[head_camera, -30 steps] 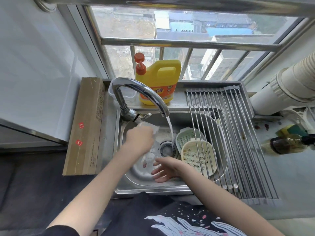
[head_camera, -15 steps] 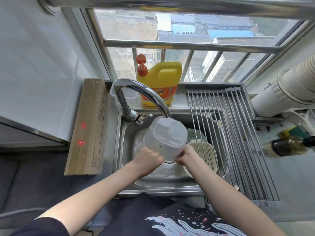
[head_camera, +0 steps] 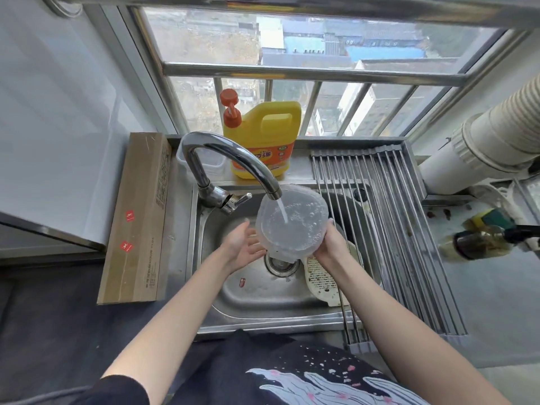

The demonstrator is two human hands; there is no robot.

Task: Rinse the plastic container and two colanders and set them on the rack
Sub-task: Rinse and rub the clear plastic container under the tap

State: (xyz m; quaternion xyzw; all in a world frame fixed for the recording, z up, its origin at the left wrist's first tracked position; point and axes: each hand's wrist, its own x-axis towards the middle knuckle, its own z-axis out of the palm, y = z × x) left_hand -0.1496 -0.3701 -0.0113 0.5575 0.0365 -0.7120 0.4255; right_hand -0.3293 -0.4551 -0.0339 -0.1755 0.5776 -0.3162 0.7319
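Your right hand (head_camera: 331, 247) grips the container (head_camera: 292, 225) under the tap (head_camera: 233, 162). Your left hand (head_camera: 244, 248) is spread open beside it. Water runs in.

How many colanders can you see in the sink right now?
1: a cream colander in the sink's right side, below the right hand. A second may be hidden behind that hand and the container.

A yellow detergent jug (head_camera: 267, 141) with an orange pump stands on the sill behind the running faucet (head_camera: 230, 165). A long cardboard box (head_camera: 137, 220) lies left; a dark bottle (head_camera: 479, 244) lies right.
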